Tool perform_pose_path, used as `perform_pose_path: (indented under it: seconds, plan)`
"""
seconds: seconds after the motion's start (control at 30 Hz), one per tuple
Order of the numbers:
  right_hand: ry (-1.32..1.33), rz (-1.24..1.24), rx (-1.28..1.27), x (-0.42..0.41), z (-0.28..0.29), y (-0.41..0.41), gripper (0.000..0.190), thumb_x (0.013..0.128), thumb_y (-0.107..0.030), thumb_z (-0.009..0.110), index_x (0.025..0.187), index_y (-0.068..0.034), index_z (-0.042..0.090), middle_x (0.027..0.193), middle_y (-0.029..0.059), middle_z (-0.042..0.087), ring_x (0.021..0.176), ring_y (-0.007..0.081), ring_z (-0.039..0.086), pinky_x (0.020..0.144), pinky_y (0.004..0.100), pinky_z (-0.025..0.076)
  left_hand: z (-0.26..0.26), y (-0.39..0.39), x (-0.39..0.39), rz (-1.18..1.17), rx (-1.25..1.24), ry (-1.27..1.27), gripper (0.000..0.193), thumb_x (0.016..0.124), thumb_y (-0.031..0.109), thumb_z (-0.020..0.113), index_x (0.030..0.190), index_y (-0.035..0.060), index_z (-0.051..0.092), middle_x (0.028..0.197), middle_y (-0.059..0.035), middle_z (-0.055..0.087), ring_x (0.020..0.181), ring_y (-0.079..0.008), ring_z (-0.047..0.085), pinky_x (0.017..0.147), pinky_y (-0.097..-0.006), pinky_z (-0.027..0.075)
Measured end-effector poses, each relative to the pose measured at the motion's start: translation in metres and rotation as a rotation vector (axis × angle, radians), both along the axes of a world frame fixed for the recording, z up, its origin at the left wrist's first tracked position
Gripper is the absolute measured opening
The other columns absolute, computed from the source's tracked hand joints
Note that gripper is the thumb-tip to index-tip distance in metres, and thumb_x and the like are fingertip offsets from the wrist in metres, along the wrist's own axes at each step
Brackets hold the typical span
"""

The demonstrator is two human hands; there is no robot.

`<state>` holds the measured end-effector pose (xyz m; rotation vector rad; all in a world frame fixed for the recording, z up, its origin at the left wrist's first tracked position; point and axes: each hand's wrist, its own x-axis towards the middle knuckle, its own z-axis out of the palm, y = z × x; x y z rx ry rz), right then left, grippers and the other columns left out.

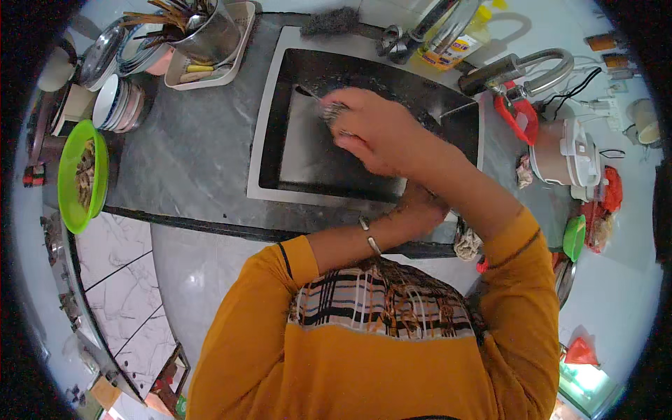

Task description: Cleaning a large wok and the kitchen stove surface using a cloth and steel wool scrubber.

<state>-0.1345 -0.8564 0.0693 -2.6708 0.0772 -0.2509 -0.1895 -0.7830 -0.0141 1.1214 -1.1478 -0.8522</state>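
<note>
My right hand [375, 134] is over the left part of a dark sink basin with a pale metal rim [266, 123]. Its fingers are curled round a ridged metallic thing [334, 111], which looks like a steel wool scourer and is mostly hidden. From those fingers a thin streak runs up and left; what it is stays unclear. Crossing under the right forearm, my left hand [428, 212] is at the sink's front right edge. It is blurred and partly covered, so its fingers cannot be made out. A metal bangle [373, 244] circles the left wrist.
Behind the sink stand a faucet [401, 50] and a yellow detergent bottle [457, 44]. A curved spout [551, 58] is at right, near a rice cooker [556, 152]. Stacked bowls [118, 105], a utensil pot [207, 39] and a green food bowl [71, 199] occupy the left.
</note>
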Motion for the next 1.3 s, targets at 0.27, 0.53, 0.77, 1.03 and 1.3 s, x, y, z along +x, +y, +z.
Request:
perform_pose_path:
  seconds: [0.27,0.53,0.77,1.03,1.3]
  plan:
    - [0.006,-0.062,0.111,-0.077,0.015,0.007,0.015,0.070,-0.002,0.057,0.084,-0.005,0.051,0.113,0.0165,0.047,0.106,0.0353,0.046,0.086,0.0376,0.042,-0.016,0.001,-0.023,0.128,-0.169,-0.332,0.031,0.080,0.012,0.043,0.108,-0.0021,0.047,0.092,-0.0181,0.057,0.091,-0.0325,0.053,0.084,-0.0407,0.037]
    - [0.263,-0.193,-0.158,0.013,-0.011,-0.034,0.017,0.067,0.003,0.052,0.082,-0.004,0.049,0.112,0.0174,0.047,0.098,0.0343,0.048,0.078,0.0404,0.043,-0.012,-0.007,-0.052,-0.251,0.079,-0.613,0.031,0.077,0.011,0.048,0.105,-0.0026,0.049,0.100,-0.0157,0.055,0.095,-0.0284,0.051,0.085,-0.0436,0.036]
    - [0.104,-0.215,-0.315,-0.042,-0.027,-0.008,0.024,0.063,0.002,0.054,0.087,-0.002,0.051,0.109,0.0181,0.048,0.101,0.0335,0.048,0.083,0.0391,0.043,0.010,0.011,0.027,-0.583,0.439,0.558,0.041,0.082,0.020,0.056,0.117,0.0018,0.043,0.115,-0.0112,0.050,0.106,-0.0232,0.049,0.090,-0.0363,0.041]
    - [0.266,-0.243,-0.476,-0.061,0.014,-0.030,0.026,0.066,-0.004,0.054,0.092,-0.001,0.050,0.107,0.0194,0.048,0.097,0.0346,0.050,0.073,0.0385,0.049,-0.094,-0.022,0.145,0.041,0.561,1.251,0.044,0.085,0.023,0.044,0.117,-0.0056,0.034,0.118,-0.0227,0.042,0.101,-0.0340,0.049,0.081,-0.0447,0.045]
    - [0.104,-0.072,-0.445,-0.081,0.012,0.020,0.021,0.062,-0.008,0.055,0.081,0.000,0.050,0.102,0.0209,0.050,0.095,0.0361,0.052,0.079,0.0384,0.049,-0.083,-0.065,0.193,0.315,0.596,1.432,0.044,0.082,0.026,0.046,0.112,-0.0046,0.038,0.108,-0.0237,0.045,0.094,-0.0371,0.049,0.081,-0.0507,0.039]
